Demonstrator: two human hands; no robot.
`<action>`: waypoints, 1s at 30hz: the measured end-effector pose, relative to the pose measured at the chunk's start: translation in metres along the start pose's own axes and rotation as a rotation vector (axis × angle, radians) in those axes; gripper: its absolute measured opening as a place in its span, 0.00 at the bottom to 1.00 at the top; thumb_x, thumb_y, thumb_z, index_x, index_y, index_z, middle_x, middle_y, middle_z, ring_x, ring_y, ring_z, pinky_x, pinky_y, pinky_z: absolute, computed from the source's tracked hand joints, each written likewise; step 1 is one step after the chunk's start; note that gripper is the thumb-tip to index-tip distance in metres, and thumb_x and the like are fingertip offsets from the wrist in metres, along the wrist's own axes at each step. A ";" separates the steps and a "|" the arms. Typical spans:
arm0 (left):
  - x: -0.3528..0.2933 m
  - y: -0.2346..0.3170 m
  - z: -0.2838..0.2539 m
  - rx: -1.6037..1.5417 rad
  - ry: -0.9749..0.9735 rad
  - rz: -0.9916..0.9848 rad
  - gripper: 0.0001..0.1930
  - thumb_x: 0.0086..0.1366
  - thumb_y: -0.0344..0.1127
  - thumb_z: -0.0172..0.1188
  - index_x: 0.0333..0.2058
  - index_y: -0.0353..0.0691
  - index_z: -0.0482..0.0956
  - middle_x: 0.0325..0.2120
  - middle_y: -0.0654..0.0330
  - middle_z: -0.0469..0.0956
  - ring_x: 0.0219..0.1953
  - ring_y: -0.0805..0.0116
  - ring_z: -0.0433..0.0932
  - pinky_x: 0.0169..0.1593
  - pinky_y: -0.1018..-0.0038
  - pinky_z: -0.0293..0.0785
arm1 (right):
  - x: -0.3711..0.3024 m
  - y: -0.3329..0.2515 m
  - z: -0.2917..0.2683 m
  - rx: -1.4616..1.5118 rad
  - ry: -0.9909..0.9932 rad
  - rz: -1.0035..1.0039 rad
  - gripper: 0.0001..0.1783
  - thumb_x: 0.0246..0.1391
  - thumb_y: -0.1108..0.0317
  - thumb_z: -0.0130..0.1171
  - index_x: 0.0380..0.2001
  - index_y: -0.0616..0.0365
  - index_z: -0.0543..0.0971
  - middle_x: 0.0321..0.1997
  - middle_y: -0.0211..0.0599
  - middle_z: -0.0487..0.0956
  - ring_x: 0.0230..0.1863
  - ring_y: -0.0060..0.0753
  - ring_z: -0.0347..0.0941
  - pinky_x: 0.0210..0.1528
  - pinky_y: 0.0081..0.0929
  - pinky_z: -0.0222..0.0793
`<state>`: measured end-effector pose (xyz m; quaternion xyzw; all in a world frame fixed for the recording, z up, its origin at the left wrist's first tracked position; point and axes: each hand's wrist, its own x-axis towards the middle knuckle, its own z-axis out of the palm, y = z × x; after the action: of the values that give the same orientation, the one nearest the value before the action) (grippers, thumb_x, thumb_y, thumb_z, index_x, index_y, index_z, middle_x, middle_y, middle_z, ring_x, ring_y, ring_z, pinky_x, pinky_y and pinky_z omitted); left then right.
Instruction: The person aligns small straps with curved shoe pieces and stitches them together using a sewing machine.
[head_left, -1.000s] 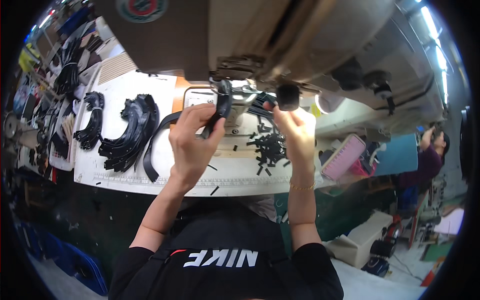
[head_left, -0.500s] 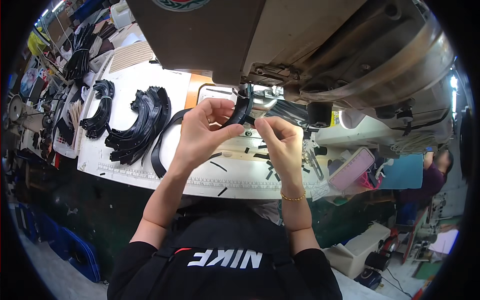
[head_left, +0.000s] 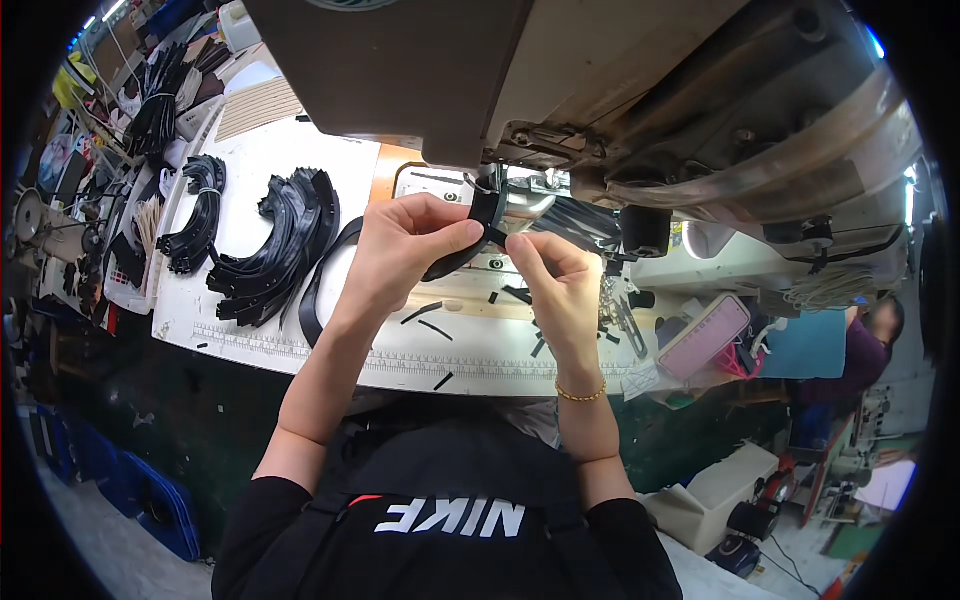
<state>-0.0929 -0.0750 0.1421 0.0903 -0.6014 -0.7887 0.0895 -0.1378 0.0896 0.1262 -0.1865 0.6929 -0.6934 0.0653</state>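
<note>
My left hand (head_left: pixel 405 245) pinches a curved black strap piece (head_left: pixel 462 255) just under the head of a large sewing machine (head_left: pixel 560 90). My right hand (head_left: pixel 555 275) meets it from the right and pinches a small black tab against the top of the same piece, near the needle area (head_left: pixel 515 190). The strap's long tail (head_left: pixel 318 285) loops down to the left over the white table (head_left: pixel 240 330).
A fanned stack of curved black pieces (head_left: pixel 275 250) and a smaller bundle (head_left: pixel 195 215) lie on the table's left. Short black scraps (head_left: pixel 430 320) dot the table by a printed ruler along the front edge. A pink box (head_left: pixel 705 335) sits right; another person (head_left: pixel 870 345) works far right.
Both hands have drawn together under the machine head; the right hand came off the scrap pile on the right and now pinches the strap with the left. The view has tilted closer.
</note>
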 end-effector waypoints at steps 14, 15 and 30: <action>0.009 0.005 0.017 -0.208 0.084 -0.066 0.07 0.53 0.26 0.63 0.28 0.30 0.75 0.21 0.55 0.76 0.19 0.72 0.77 0.17 0.82 0.72 | 0.012 0.005 -0.010 0.036 0.043 -0.019 0.08 0.54 0.68 0.58 0.26 0.61 0.77 0.19 0.18 0.70 0.20 0.07 0.59 0.23 0.07 0.52; 0.011 0.005 0.019 -0.218 0.108 -0.047 0.07 0.53 0.26 0.63 0.27 0.30 0.74 0.21 0.56 0.76 0.18 0.72 0.77 0.16 0.82 0.71 | 0.017 0.009 -0.013 0.065 0.073 -0.028 0.08 0.54 0.67 0.58 0.25 0.60 0.77 0.20 0.19 0.70 0.20 0.07 0.59 0.23 0.08 0.52; 0.009 -0.007 0.020 -0.094 0.116 0.026 0.08 0.56 0.30 0.61 0.26 0.30 0.73 0.17 0.60 0.74 0.13 0.77 0.72 0.12 0.84 0.65 | 0.022 0.012 -0.035 0.381 0.112 -0.531 0.17 0.55 0.60 0.51 0.40 0.63 0.74 0.42 0.35 0.74 0.41 0.31 0.69 0.39 0.26 0.67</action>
<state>-0.1067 -0.0568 0.1407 0.1237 -0.5585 -0.8084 0.1389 -0.1729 0.1145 0.1190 -0.3067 0.4804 -0.8125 -0.1224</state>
